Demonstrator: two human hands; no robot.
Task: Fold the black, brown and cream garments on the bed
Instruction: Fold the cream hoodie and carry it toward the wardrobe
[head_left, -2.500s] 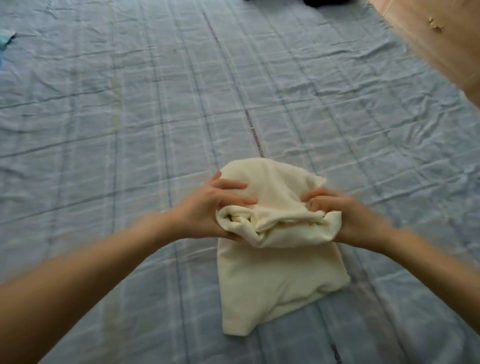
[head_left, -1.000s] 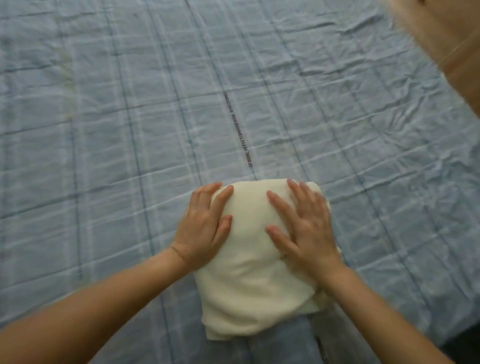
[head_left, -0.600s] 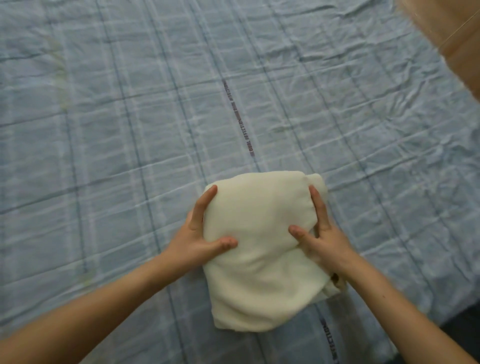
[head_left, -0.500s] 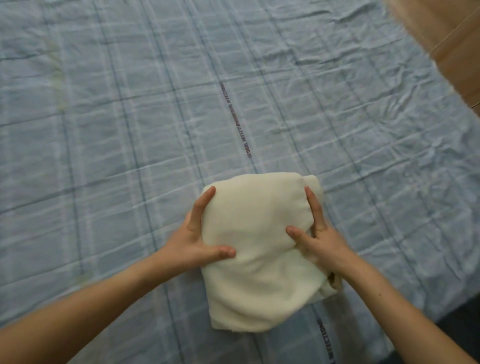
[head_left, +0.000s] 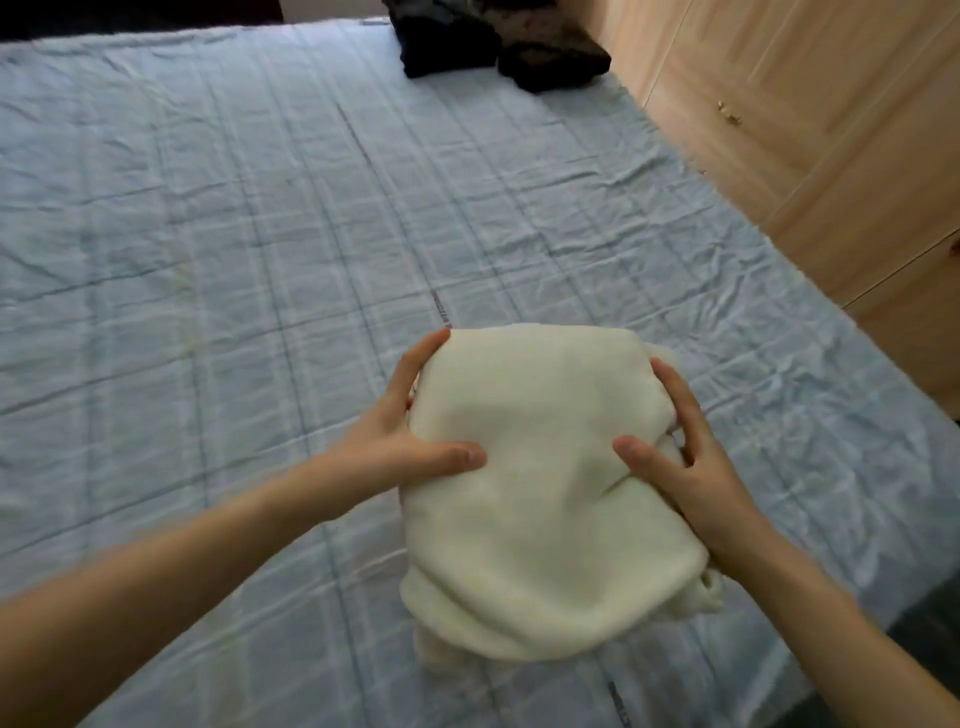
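One cream garment (head_left: 545, 493) is lying folded into a thick bundle on the bed, at about 6 o'clock in the view, and two bare hands are holding it. The left hand (head_left: 410, 441) is gripping its 9 o'clock side: the thumb is pressing on the top and the fingers are reaching along the edge toward the far corner. The right hand (head_left: 685, 457) is gripping the 3 o'clock side in the same way, with the thumb on top and the fingers spread along the edge and curling into the folds. Whether the bundle is resting fully on the bed or is lifted a little, it cannot be told.

Two more garments are sitting at the far end of the bed, at about 12 to 1 o'clock, well apart from the cream one. There is a black garment (head_left: 447, 41) and, just beside it, a second dark garment (head_left: 553, 57) of a colour that is hard to tell.

One wrinkled sheet (head_left: 208, 260) – light blue with a check pattern – is covering the bed. One light wooden wardrobe (head_left: 805, 130) is standing along the bed at 2 o'clock; its doors are closed, so its inside is hidden.
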